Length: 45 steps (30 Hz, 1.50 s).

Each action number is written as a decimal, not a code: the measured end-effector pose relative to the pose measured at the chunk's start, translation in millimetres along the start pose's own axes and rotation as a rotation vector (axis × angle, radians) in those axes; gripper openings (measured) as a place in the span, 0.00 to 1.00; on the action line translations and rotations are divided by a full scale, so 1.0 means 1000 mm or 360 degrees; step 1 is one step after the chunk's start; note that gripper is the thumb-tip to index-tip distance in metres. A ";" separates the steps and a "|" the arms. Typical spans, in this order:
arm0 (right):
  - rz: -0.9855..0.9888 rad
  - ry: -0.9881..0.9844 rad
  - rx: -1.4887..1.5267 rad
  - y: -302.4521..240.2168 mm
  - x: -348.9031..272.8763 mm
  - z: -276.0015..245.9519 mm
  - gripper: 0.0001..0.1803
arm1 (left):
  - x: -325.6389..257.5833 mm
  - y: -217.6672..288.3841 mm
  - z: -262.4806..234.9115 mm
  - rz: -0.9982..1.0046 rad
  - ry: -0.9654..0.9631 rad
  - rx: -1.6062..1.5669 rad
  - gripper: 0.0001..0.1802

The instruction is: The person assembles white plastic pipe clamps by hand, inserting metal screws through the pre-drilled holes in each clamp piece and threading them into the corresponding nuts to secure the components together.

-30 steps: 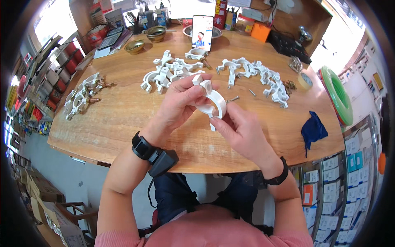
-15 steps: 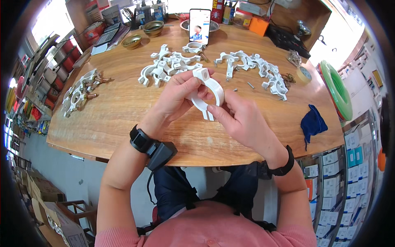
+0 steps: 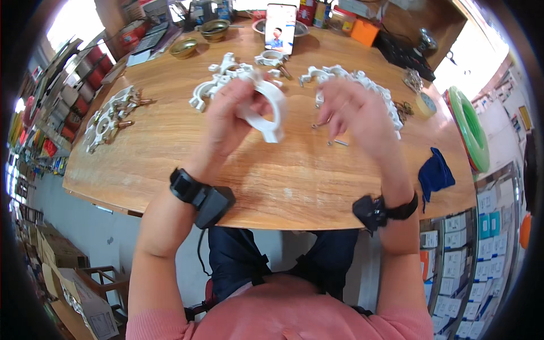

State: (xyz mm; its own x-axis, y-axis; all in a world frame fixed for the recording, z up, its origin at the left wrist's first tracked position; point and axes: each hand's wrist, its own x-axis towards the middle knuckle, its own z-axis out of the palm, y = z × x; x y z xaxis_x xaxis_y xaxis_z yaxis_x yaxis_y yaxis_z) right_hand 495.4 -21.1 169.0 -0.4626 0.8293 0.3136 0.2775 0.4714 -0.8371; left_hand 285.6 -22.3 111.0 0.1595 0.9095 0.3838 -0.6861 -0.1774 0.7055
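A white plastic ring-shaped pipe clamp (image 3: 278,107) is gripped between the thumb and fingers of my left hand (image 3: 225,113), raised over the table's middle. My right hand (image 3: 360,116), blurred by motion, hovers by the right-hand heap of white clamps (image 3: 386,101) with its fingers bent down and apart. I see nothing held in it. Below its fingertips lie a few small screws (image 3: 341,143). Behind my left hand is another heap of white clamps (image 3: 201,93), partly hidden. A single clamp (image 3: 271,57) rests near a brass-coloured bolt (image 3: 284,70).
Clamps fitted with brass-coloured bolts (image 3: 103,131) lie at the table's left. A phone (image 3: 280,31) stands upright at the back, with brass bowls (image 3: 184,49) to its left. Rightward are a tape roll (image 3: 426,105), a dark blue cloth (image 3: 436,173) and a green coil (image 3: 469,130).
My right hand has let go of the clamp and moved right toward the heap and screws. My left hand has shifted slightly left and up, still holding the clamp, which has turned.
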 end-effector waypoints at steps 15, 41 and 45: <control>0.0170 0.0545 -0.0546 0.043 0.017 -0.087 0.16 | 0.001 -0.001 -0.027 -0.0141 -0.0064 -0.0236 0.20; -0.0516 0.0346 0.0492 0.010 -0.003 0.010 0.09 | -0.009 -0.012 0.007 -0.0372 -0.0133 0.0041 0.23; -0.0772 0.0369 0.0250 0.017 -0.001 0.023 0.07 | -0.007 -0.017 0.008 -0.0375 -0.0334 0.0254 0.21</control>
State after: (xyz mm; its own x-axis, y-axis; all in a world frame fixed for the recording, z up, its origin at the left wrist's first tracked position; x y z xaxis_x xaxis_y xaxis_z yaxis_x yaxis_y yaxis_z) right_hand 481.5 -21.2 144.3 -0.3039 0.5811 0.7549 -0.0580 0.7797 -0.6235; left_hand 302.1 -28.6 101.6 0.4539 0.8384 0.3018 -0.4962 -0.0435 0.8671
